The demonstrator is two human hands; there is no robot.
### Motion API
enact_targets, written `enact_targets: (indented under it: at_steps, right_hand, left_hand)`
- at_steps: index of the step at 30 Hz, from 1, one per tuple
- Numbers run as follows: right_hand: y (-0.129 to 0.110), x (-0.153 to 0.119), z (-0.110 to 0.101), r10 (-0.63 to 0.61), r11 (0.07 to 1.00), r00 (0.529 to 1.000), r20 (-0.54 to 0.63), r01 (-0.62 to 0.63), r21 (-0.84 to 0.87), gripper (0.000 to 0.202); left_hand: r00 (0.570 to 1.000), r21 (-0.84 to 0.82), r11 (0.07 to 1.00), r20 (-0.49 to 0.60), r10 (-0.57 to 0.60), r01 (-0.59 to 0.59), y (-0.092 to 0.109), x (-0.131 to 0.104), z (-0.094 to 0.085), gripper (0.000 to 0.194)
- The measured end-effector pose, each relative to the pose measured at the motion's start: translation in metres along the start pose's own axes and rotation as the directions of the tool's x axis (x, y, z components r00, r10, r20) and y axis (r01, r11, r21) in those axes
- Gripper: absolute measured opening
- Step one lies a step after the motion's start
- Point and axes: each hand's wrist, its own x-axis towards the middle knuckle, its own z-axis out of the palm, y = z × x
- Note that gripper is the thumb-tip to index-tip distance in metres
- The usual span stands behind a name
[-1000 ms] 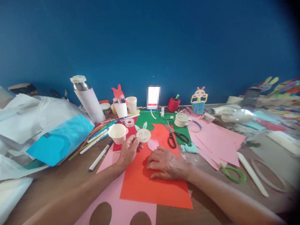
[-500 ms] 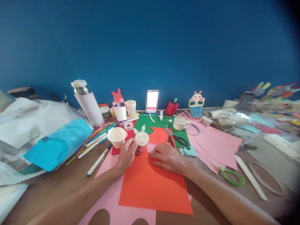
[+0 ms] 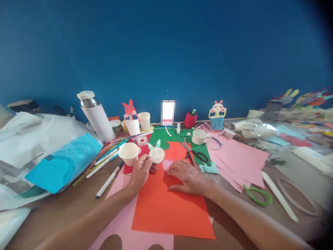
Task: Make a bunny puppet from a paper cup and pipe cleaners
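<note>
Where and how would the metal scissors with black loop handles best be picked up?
Probably by the black handles, reached from the near right: the scissors lie flat across orange paper and green paper, with their blades pointing away from the wearer and the handles spread toward the near side. The right-hand loop looks the more exposed.

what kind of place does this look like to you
It looks like a craft table, perhaps at home or in a classroom: there are scissors, pink paper sheets and a paper rabbit face in the left hand.
</note>
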Motion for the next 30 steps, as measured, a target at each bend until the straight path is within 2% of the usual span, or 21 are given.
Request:
enact_targets:
  at_steps: [4,8,11,14,18,22,30]
  right_hand:
    - [-0.002,0.0,0.001,0.032,0.997,0.999,-0.014,-0.031,0.075,0.043]
    - [0.0,-0.001,0.007,0.158,0.978,0.985,-0.075,-0.145,0.148,0.019]
    - [0.007,-0.001,0.011,0.334,0.938,0.923,-0.192,-0.306,0.16,0.011]
    - [0.017,0.0,0.012,0.418,0.908,0.863,-0.284,-0.395,0.136,0.013]
    - [0.025,0.0,0.01,0.39,0.919,0.858,-0.335,-0.385,0.083,0.018]
    - [0.025,0.001,0.007,0.37,0.921,0.866,-0.335,-0.39,0.007,0.022]
    - [0.034,0.001,0.005,0.369,0.86,0.86,-0.352,-0.46,-0.22,0.022]
  left_hand:
    - [1.0,-0.016,1.0,0.005,-0.002,0.002,-0.001,0.0,0.0,0.02]
    - [1.0,-0.013,1.0,0.003,-0.01,0.01,0.0,0.0,-0.001,0.021]
    - [1.0,-0.042,0.999,-0.003,-0.021,0.021,0.001,0.0,-0.001,0.022]
    - [1.0,-0.064,0.998,-0.007,-0.013,0.013,0.0,0.0,0.0,0.023]
    - [1.0,-0.049,0.999,0.001,-0.003,0.004,-0.001,0.0,0.0,0.021]
    - [1.0,-0.046,0.999,0.005,0.003,-0.003,0.0,-0.001,0.0,0.021]
    - [1.0,-0.035,0.999,-0.005,-0.006,0.005,0.002,-0.002,0.002,0.02]
